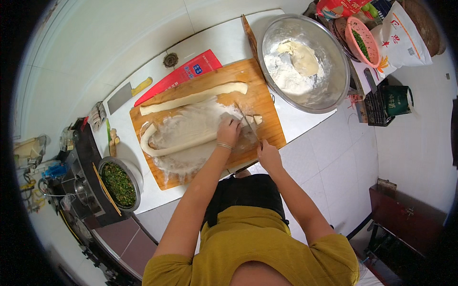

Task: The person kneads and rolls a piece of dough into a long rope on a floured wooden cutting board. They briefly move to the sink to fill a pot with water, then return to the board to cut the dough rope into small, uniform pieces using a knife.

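A floured wooden board (273, 125) carries two long ropes of dough. My left hand (229, 130) rests with curled fingers on the right end of the nearer dough rope (183, 147), whose left end bends upward. My right hand (270, 156) grips a knife (247, 120) by its handle. The blade slants across the board just right of my left hand, beside the rope's end. A few small cut dough pieces (258, 119) lie right of the blade. The other dough rope (195, 98) stretches along the board's far side, untouched.
A large steel bowl (339, 88) with flour and dough stands at the far right. A filling bowl (137, 177) with chopsticks (106, 189) sits at the left. A cleaver (120, 98) and red package (183, 74) lie behind the board. A pink basket (365, 33) holds chopped greens.
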`<action>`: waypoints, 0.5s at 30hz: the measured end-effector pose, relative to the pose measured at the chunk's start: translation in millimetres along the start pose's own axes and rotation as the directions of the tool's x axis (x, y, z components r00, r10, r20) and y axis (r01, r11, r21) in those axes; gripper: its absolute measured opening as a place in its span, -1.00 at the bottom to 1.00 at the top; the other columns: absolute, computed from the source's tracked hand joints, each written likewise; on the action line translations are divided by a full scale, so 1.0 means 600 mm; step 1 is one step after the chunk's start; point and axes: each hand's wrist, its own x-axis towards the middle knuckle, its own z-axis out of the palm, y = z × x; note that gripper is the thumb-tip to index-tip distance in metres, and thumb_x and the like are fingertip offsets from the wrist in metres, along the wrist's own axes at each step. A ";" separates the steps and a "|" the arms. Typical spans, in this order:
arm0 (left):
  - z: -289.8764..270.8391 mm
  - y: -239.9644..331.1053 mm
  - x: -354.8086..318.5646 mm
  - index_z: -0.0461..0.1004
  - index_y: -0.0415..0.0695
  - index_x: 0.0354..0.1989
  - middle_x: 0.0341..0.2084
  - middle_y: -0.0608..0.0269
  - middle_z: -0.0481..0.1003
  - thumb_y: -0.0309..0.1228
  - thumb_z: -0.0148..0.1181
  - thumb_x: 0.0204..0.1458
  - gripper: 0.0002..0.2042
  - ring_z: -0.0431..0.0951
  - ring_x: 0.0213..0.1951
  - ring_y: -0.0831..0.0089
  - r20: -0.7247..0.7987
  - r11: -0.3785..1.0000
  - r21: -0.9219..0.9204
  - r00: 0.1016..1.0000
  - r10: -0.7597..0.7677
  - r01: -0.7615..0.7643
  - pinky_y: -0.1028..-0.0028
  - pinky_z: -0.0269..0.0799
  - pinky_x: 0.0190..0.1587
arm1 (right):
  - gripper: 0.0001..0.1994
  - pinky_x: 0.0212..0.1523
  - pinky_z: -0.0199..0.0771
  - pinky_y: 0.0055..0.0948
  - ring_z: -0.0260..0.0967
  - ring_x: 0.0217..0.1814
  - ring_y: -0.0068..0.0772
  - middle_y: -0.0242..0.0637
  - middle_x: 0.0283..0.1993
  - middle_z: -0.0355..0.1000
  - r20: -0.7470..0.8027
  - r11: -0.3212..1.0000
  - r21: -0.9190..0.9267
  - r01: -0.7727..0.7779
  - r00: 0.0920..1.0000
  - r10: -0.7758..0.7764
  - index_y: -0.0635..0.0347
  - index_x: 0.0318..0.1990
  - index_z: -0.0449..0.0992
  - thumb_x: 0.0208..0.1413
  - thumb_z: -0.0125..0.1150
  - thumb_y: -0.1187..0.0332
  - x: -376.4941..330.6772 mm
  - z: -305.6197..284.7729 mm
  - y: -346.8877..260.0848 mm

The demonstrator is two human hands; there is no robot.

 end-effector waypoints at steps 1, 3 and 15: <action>-0.007 0.002 -0.005 0.50 -0.08 -0.38 -0.39 0.19 0.42 -0.37 0.20 -0.13 -0.87 0.42 -0.27 0.17 -0.019 0.998 0.065 1.000 0.017 -0.016 0.24 0.33 -0.20 | -0.71 -0.34 0.41 0.02 0.41 -0.37 0.19 0.13 -0.45 0.44 -0.012 1.000 0.010 0.009 1.000 -0.009 0.27 -0.15 0.37 0.15 -0.06 0.21 0.007 0.005 0.001; -0.035 0.013 -0.021 0.50 -0.07 -0.37 -0.35 0.21 0.43 -0.39 0.19 -0.13 -0.87 0.42 -0.28 0.18 -0.048 0.979 0.196 0.997 0.058 -0.048 0.24 0.33 -0.22 | -0.72 -0.34 0.40 0.01 0.41 -0.36 0.19 0.14 -0.44 0.43 -0.063 0.995 0.062 0.074 0.996 -0.070 0.29 -0.17 0.38 0.15 -0.05 0.23 0.022 0.015 0.009; -0.022 -0.015 -0.047 0.46 -0.13 -0.29 -0.36 0.17 0.43 -0.46 0.12 -0.13 -0.82 0.41 -0.28 0.15 0.026 0.970 0.064 0.972 0.233 -0.235 0.25 0.33 -0.21 | -0.74 -0.32 0.42 -0.05 0.43 -0.33 0.12 0.07 -0.36 0.46 -0.157 0.978 0.188 0.086 0.986 -0.056 0.23 -0.14 0.43 0.13 -0.02 0.26 -0.074 -0.001 -0.022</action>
